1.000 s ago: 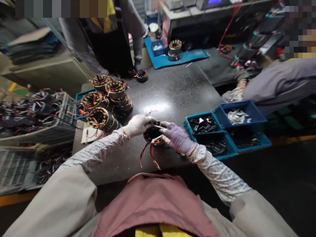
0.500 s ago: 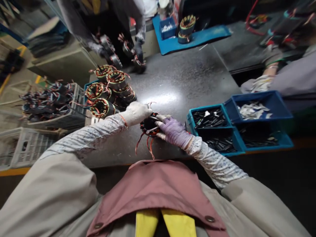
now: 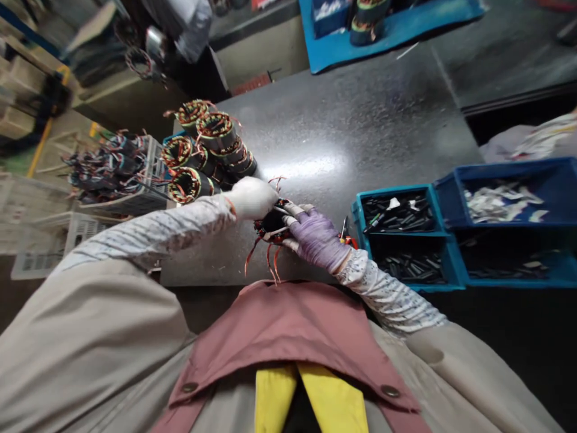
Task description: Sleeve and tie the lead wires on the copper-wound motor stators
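Since half a second ago our view has tipped downward, so the co-workers across the tabletop [image 3: 360, 132] have slid out of frame, while both hands stay on the same part. Our left hand [image 3: 251, 197] (white glove) and right hand [image 3: 318, 239] (purple glove) are closed around a small wound stator [image 3: 271, 224] near the tabletop's front edge, red wires dangling from it. Stacked stators [image 3: 207, 153] stand to our left; blue bins [image 3: 406, 240] of small black pieces sit just to our right.
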Action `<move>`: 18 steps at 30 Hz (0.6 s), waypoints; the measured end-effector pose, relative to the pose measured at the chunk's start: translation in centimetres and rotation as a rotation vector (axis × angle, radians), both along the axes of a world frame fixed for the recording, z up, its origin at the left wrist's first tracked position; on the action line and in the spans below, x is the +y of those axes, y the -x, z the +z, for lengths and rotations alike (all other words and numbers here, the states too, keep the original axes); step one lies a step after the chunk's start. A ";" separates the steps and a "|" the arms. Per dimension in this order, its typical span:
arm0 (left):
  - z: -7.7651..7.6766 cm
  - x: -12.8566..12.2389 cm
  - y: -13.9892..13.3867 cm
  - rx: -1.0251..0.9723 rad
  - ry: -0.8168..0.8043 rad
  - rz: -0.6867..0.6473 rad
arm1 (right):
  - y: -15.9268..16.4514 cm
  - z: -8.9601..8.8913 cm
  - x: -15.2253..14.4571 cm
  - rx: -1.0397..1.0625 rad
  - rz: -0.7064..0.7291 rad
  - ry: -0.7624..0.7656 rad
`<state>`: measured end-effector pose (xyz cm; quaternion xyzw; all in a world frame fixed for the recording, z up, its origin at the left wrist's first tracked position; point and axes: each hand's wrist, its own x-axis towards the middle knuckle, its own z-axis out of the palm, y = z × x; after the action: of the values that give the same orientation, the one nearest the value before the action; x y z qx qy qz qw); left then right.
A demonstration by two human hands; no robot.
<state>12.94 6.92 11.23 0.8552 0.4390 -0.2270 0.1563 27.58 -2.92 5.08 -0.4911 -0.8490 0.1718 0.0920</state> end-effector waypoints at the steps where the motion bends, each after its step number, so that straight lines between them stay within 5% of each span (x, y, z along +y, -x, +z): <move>1: 0.2 -0.3 0.0 -0.067 0.105 0.014 | 0.0 -0.1 0.2 0.004 0.003 0.005; 4: 1.3 -2.2 0.8 -0.286 0.349 0.028 | 0.0 -0.4 0.6 0.027 0.009 0.038; 7: 1.9 -4.4 2.5 -0.442 0.212 0.026 | 0.0 -0.4 0.5 0.050 0.007 0.028; 12: 0.5 -4.3 4.3 0.028 0.053 -0.138 | 0.2 0.0 -0.1 0.040 -0.004 0.006; 18: 0.2 -2.6 3.3 0.136 0.081 -0.171 | 0.1 -0.6 -0.5 0.072 -0.031 -0.016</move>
<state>9.68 4.27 11.42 0.8651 0.3646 -0.3145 0.1408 27.44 -3.40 4.48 -0.4971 -0.8387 0.1813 0.1292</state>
